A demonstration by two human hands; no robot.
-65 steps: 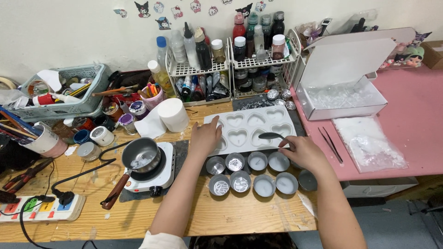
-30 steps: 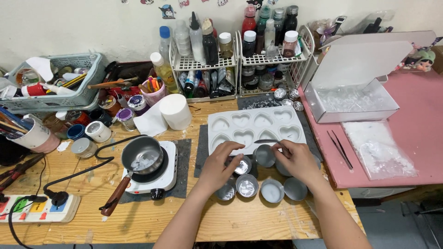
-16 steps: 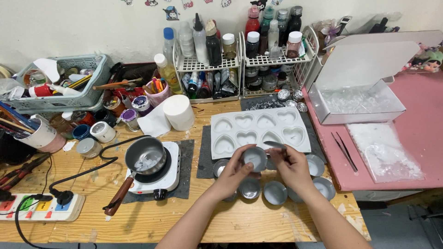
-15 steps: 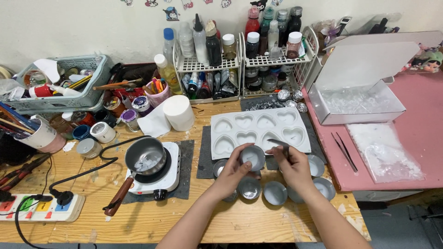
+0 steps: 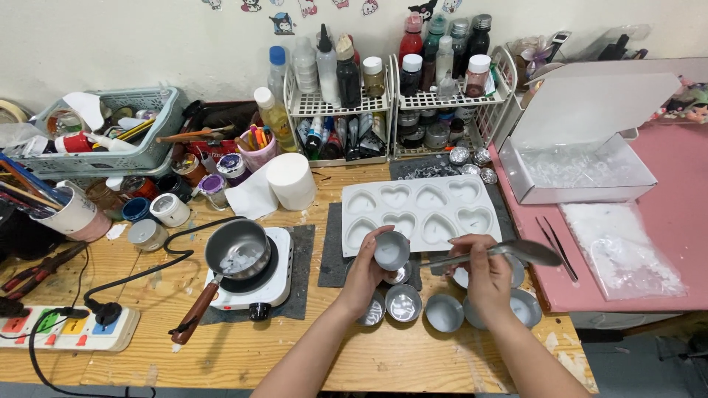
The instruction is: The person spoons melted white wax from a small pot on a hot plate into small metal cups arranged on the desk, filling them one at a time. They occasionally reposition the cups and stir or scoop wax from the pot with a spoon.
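Observation:
My left hand [image 5: 366, 274] holds a small round metal tin [image 5: 391, 250] lifted above the other tins. My right hand [image 5: 487, 273] grips a metal spoon [image 5: 516, 253] by its handle, the bowl pointing right over the pink surface's edge. Several more small tins [image 5: 444, 312] stand on the wooden table just below my hands. Behind them lies a white silicone mould with heart-shaped cavities [image 5: 420, 214] on a dark mat.
A small pot [image 5: 237, 254] with a wooden handle sits on a white hotplate [image 5: 276, 284] to the left. A paper roll [image 5: 290, 180], wire racks of bottles [image 5: 398, 88], an open white box [image 5: 582, 158], tweezers [image 5: 552, 239], a plastic bag [image 5: 619, 250] and a power strip [image 5: 63, 332] surround the area.
My left hand moved from the mould down to the tins and lifted one. My right hand raised the spoon, which now points right instead of over the tin.

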